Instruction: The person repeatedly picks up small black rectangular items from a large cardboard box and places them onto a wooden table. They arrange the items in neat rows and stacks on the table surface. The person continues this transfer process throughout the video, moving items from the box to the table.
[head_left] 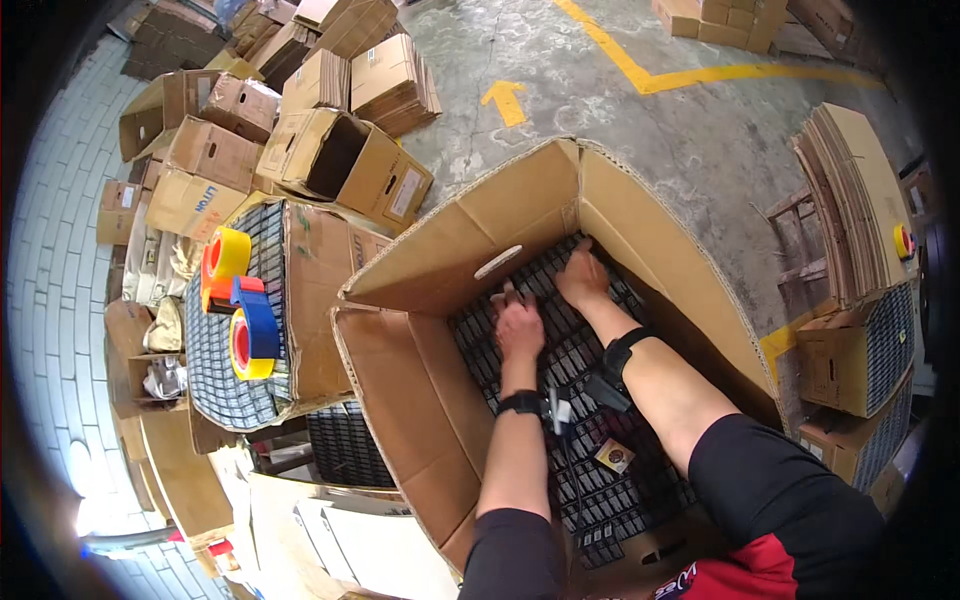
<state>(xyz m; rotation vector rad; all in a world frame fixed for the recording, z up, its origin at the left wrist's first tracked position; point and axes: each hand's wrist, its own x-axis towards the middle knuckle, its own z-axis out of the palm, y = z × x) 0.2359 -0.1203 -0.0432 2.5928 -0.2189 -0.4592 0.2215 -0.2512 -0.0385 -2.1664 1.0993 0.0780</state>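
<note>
Both my hands reach down into a large open cardboard box (pixel 660 235). Inside it lies a layer of small black rectangular pieces (pixel 572 362), packed in tight rows. My left hand (pixel 518 325) rests on the pieces near the wall with the handle slot, its fingers bent and apart. Beside it, my right hand (pixel 583 280) touches the pieces near the far corner; its fingertips are partly hidden, and nothing held shows in it. Dark bands with small devices sit on both wrists. A small square yellowish label (pixel 614 456) lies on the pieces nearer me.
At left, another carton (pixel 325 300) filled with similar pieces carries yellow, red and blue tape rolls (pixel 253 330). Behind it stand several open cartons (pixel 385 185) and flattened ones. Stacked flat cardboard (pixel 855 190) rises at right, above filled cartons (pixel 835 365). Yellow lines mark the concrete floor (pixel 480 60).
</note>
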